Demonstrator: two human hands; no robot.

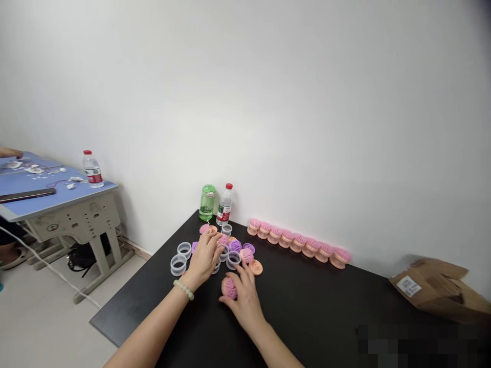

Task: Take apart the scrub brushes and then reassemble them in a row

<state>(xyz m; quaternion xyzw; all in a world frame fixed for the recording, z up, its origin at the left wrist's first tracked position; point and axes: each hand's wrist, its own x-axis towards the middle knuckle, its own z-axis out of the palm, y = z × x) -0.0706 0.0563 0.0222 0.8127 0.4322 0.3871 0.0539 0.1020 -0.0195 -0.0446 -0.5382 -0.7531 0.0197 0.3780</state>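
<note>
My right hand (243, 301) curls around a pink bristled silicone brush head (230, 288) at the near side of the pile on the black table (130, 312). My left hand (203, 258), with a pale bead bracelet (183, 289) on its wrist, lies over the pile. Its fingertips reach a pink brush head (204, 229) with a peach base, but I cannot tell whether they grip it. Translucent plastic rings (178, 265) stand beside that hand. Purple bristled heads (235, 246) and a peach base (255, 267) lie among the pieces.
Several pink brushes on peach bases (299, 242) line the wall. A green bottle (207, 203) and a water bottle (224, 205) stand behind the pile, with a cardboard box (437, 289) to the right. At left, another person's hand (9, 152) rests on a blue-topped desk (57, 202).
</note>
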